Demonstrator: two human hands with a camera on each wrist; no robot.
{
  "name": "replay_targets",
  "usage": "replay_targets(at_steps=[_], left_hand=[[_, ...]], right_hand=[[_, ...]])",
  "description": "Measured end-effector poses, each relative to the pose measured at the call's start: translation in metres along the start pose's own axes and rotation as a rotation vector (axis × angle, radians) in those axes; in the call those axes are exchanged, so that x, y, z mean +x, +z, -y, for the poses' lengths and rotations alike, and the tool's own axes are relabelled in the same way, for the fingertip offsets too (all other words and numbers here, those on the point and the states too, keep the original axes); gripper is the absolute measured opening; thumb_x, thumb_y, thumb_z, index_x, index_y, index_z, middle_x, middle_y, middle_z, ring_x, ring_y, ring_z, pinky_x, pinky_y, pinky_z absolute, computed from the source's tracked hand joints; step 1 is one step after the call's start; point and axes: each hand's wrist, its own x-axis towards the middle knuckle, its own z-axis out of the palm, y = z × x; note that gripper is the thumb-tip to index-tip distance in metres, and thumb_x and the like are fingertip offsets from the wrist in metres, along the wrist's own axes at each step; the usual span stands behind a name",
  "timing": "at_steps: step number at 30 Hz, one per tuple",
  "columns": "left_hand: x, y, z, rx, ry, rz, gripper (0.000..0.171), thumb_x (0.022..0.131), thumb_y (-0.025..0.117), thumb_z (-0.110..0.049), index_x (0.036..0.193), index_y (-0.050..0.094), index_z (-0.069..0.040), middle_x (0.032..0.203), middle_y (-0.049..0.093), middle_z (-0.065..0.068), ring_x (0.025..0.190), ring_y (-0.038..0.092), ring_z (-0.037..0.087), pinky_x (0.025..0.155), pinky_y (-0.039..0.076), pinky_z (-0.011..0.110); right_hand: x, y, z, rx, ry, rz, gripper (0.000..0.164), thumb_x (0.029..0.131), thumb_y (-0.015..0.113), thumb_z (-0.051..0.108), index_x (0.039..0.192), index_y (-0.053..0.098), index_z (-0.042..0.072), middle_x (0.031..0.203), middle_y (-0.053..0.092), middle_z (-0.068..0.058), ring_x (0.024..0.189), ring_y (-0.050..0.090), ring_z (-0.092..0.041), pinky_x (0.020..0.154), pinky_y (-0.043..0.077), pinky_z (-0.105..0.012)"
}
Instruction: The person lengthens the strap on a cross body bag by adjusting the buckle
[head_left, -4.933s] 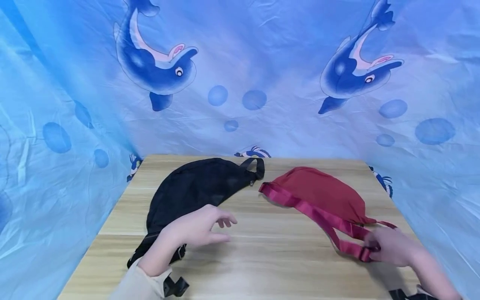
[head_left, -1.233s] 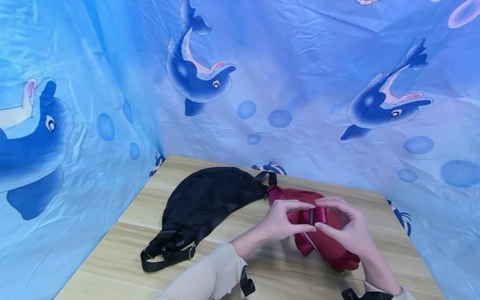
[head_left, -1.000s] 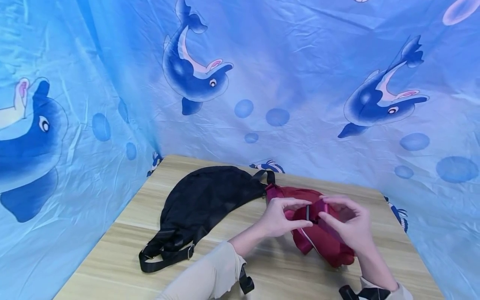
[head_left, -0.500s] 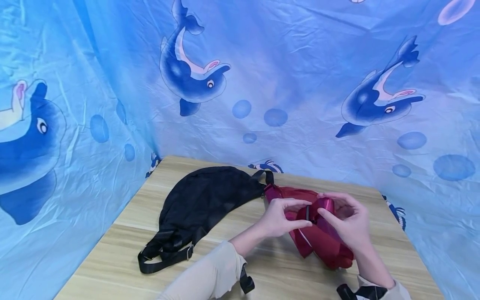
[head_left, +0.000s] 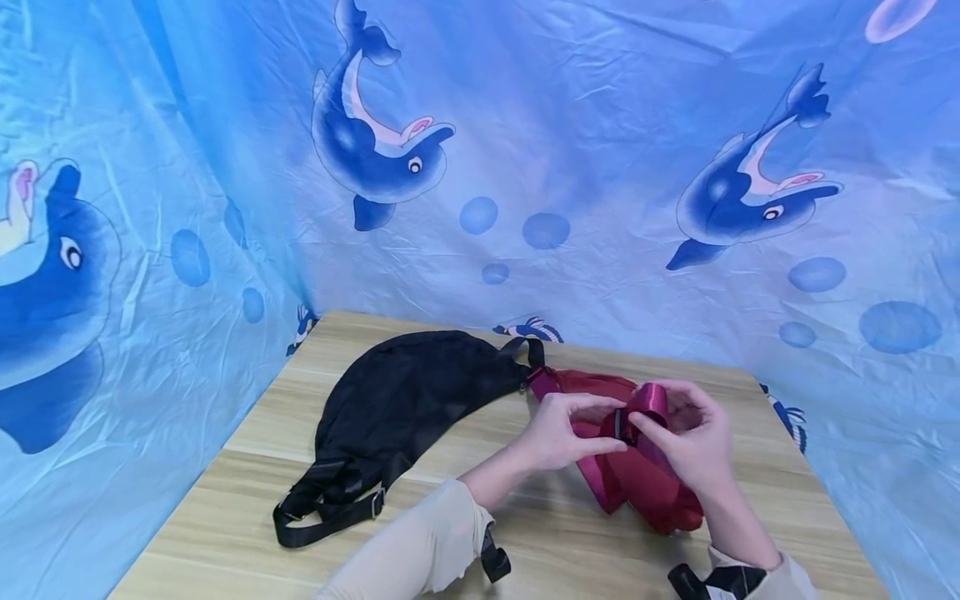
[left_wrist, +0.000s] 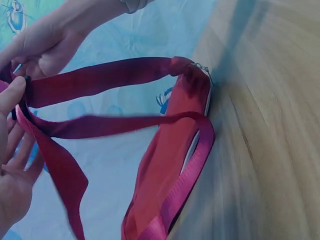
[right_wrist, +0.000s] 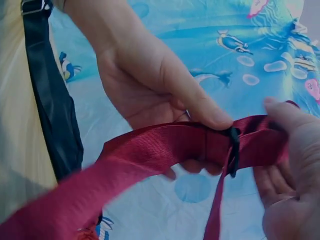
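Note:
Both hands work on the crimson webbing strap (right_wrist: 150,150) of a red waist bag (head_left: 663,492). My left hand (head_left: 558,433) pinches the strap between thumb and fingers just beside a black strap slider (right_wrist: 234,150). On the slider's other side, my right hand (head_left: 701,437) grips the strap, with a loop (head_left: 651,400) of it standing up above the thumb. In the right wrist view a narrow strap end hangs down from the slider. The bag's body sags below the hands, partly hidden by them in the head view; the left wrist view shows it close to the wooden table.
A black waist bag (head_left: 420,383) lies on the wooden table (head_left: 225,500) to the left, its strap with a metal buckle (head_left: 377,502) toward the front. Its far end loop lies against the red bag's end. A blue dolphin-printed cloth (head_left: 525,125) hangs around the table.
Earlier my left hand hovered open and my right held the strap at the far right. Both hands have since met at the slider, and lately the strap loop has risen in my right hand.

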Motion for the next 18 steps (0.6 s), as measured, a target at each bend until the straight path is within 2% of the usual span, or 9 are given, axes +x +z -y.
replay_targets(at_steps=[3, 5, 7, 10, 14, 18], left_hand=[[0.002, -0.007, -0.003, 0.014, 0.024, -0.015, 0.049, 0.09, 0.087, -0.015, 0.137, 0.072, -0.011, 0.124, 0.08, 0.009, 0.108, 0.075, 0.002, 0.095, 0.061, 0.021], [0.004, -0.012, -0.005, 0.011, 0.029, -0.025, 0.048, 0.09, 0.087, -0.015, 0.136, 0.073, -0.011, 0.121, 0.08, 0.009, 0.106, 0.075, 0.002, 0.094, 0.062, 0.024], [0.005, -0.016, -0.007, 0.009, 0.026, -0.021, 0.047, 0.091, 0.087, -0.016, 0.136, 0.073, -0.012, 0.12, 0.081, 0.009, 0.106, 0.075, 0.001, 0.094, 0.062, 0.025], [0.006, -0.019, -0.008, 0.021, 0.015, -0.007, 0.047, 0.091, 0.087, -0.018, 0.136, 0.074, -0.014, 0.122, 0.08, 0.008, 0.107, 0.074, -0.001, 0.09, 0.062, 0.023], [0.005, -0.022, -0.007, 0.048, 0.009, -0.01, 0.047, 0.09, 0.088, -0.019, 0.134, 0.074, -0.015, 0.12, 0.081, 0.007, 0.104, 0.074, -0.002, 0.078, 0.062, 0.02], [0.004, -0.025, -0.005, 0.047, 0.004, -0.003, 0.047, 0.09, 0.088, -0.02, 0.135, 0.074, -0.016, 0.12, 0.081, 0.007, 0.101, 0.073, -0.003, 0.076, 0.062, 0.021]], right_hand=[[-0.011, 0.001, -0.008, 0.055, 0.081, -0.008, 0.057, 0.076, 0.077, -0.029, 0.129, 0.061, -0.015, 0.115, 0.078, 0.008, 0.103, 0.075, -0.003, 0.089, 0.061, -0.016], [-0.02, 0.003, -0.014, -0.023, 0.134, 0.006, 0.057, 0.075, 0.081, -0.025, 0.128, 0.065, -0.011, 0.113, 0.078, 0.013, 0.103, 0.074, 0.001, 0.09, 0.059, -0.014], [-0.027, 0.006, -0.02, -0.112, 0.16, 0.009, 0.05, 0.075, 0.084, -0.022, 0.12, 0.07, -0.007, 0.106, 0.078, 0.018, 0.098, 0.074, 0.004, 0.088, 0.059, -0.012], [-0.033, 0.009, -0.026, -0.186, 0.147, -0.045, 0.039, 0.075, 0.084, -0.021, 0.11, 0.075, -0.006, 0.097, 0.078, 0.02, 0.089, 0.074, 0.006, 0.08, 0.059, -0.01], [-0.034, 0.008, -0.029, -0.151, 0.099, -0.123, 0.041, 0.074, 0.08, -0.027, 0.11, 0.075, -0.01, 0.095, 0.079, 0.017, 0.083, 0.073, 0.004, 0.075, 0.058, -0.009], [-0.037, 0.003, -0.034, -0.071, 0.075, -0.12, 0.04, 0.076, 0.077, -0.029, 0.113, 0.074, -0.015, 0.098, 0.08, 0.013, 0.084, 0.072, 0.003, 0.074, 0.057, -0.009]])
